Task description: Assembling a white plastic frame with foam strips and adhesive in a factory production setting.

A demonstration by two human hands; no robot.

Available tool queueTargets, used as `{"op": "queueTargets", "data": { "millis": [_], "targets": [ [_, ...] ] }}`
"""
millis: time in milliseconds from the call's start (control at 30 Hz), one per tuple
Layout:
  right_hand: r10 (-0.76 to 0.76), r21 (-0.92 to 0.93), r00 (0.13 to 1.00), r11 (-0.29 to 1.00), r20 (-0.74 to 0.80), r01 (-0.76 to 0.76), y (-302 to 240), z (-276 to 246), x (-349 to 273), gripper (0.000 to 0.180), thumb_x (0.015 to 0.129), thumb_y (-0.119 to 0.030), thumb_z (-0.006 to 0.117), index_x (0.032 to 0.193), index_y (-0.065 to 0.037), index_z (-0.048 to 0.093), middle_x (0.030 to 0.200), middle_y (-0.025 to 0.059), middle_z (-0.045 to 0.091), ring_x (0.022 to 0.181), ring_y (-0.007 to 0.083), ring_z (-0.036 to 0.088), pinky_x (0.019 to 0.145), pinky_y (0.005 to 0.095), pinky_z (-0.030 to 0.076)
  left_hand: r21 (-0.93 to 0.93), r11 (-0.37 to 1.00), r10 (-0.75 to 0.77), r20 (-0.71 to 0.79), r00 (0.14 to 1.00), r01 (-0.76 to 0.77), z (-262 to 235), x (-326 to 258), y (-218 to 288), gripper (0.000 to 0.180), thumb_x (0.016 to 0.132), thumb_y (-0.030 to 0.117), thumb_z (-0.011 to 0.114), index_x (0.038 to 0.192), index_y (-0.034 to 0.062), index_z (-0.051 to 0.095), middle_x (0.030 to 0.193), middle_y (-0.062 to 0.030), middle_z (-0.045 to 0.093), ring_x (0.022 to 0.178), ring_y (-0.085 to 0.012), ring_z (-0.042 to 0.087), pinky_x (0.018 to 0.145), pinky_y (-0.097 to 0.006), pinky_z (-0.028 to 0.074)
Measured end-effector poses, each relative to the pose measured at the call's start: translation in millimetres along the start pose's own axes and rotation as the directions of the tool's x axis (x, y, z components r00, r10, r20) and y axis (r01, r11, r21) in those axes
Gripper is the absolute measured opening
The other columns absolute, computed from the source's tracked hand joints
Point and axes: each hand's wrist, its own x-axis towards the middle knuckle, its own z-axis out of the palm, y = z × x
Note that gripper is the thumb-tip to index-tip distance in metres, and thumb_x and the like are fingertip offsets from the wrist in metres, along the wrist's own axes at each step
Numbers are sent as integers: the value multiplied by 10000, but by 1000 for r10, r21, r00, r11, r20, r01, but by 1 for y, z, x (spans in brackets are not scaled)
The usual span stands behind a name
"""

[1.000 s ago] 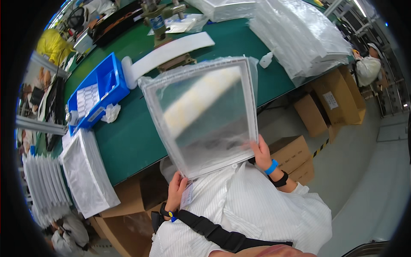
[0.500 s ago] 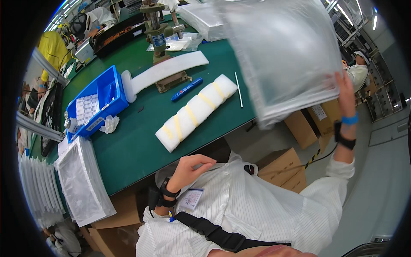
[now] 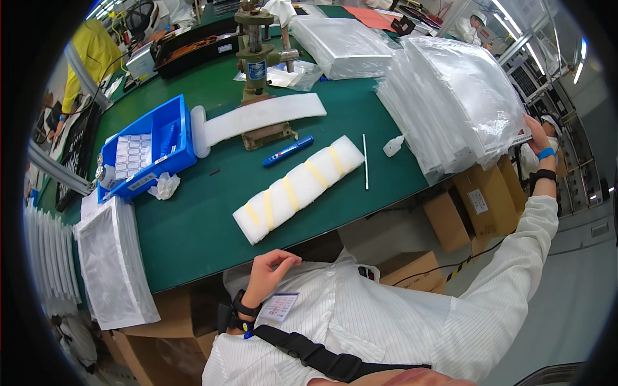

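My right hand (image 3: 535, 134) grips the right edge of a flat panel in a clear plastic bag (image 3: 479, 96). That panel lies on a stack of similar bagged panels (image 3: 418, 122) at the table's right end. Close to the front edge of the table, my left hand (image 3: 269, 275) is loosely closed with nothing visible in it. Before it on the table lies a white foam strip with yellow bands (image 3: 299, 186). A thin white stick (image 3: 365, 161), a small white bottle (image 3: 393, 146) and a blue marker (image 3: 288, 151) lie around the foam.
A green hand press (image 3: 256, 71) stands at the back, with a white foam sheet (image 3: 267, 116) across its base. To the left are a blue bin (image 3: 183, 138) and bagged frames (image 3: 116, 257). Cardboard boxes (image 3: 492, 199) stand below the right end. A co-worker (image 3: 468, 29) is far right.
The bagged panel in my right hand has gone from being held up in front of the table to lying on the stack at right. The small bottle has come into sight. My left hand stays low.
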Motion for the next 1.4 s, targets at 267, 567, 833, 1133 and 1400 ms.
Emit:
{"op": "queueTargets", "data": {
  "millis": [267, 567, 833, 1133, 1400],
  "targets": [
    [80, -26, 997, 996, -12, -80, 40, -22, 48, 344, 980, -316, 555, 1182, -45, 616, 946, -1, 641, 756, 81, 567, 652, 236, 481, 107, 994, 12, 114, 993, -24, -2, 14, 8, 150, 905, 42, 599, 998, -24, 695, 946, -97, 721, 868, -164, 677, 792, -264, 520],
    [-33, -331, 999, 943, 24, 39, 96, -16, 106, 395, 980, -328, 541, 1162, 12, 628, 1060, 31, 662, 967, 134, 582, 879, 267, 439, 148, 989, -33, 95, 995, 19, 1, 9, 19, 155, 918, 31, 576, 1008, -27, 688, 969, -98, 718, 903, -162, 667, 834, -282, 514],
    [-91, -616, 995, 782, 45, 100, 134, -75, 114, 439, 975, -284, 509, 1321, -15, 540, 1221, 74, 628, 1106, 157, 552, 956, 278, 411, 139, 990, -33, 210, 977, 4, -2, 14, 4, 177, 938, 65, 572, 1048, -16, 684, 986, -91, 718, 913, -151, 661, 841, -277, 510],
    [-40, -404, 998, 913, 48, 56, 138, -71, 134, 461, 962, -239, 546, 1363, -15, 509, 1306, 94, 586, 1182, 181, 532, 1009, 287, 386, 124, 992, -44, 223, 974, 16, -7, 13, 2, 187, 953, 90, 567, 1065, -8, 680, 1016, -91, 710, 941, -154, 655, 860, -278, 504],
    [-536, -337, 681, 844, -500, 417, 54, -1, 67, 358, 979, -198, 482, 1240, 14, 604, 1256, 119, 614, 1181, 223, 556, 1037, 321, 383, 83, 954, -295, 93, 951, 287, -51, -43, -26, 219, 964, 149, 558, 1061, -7, 677, 972, -62, 702, 923, -140, 642, 862, -270, 497]
  ]
}}
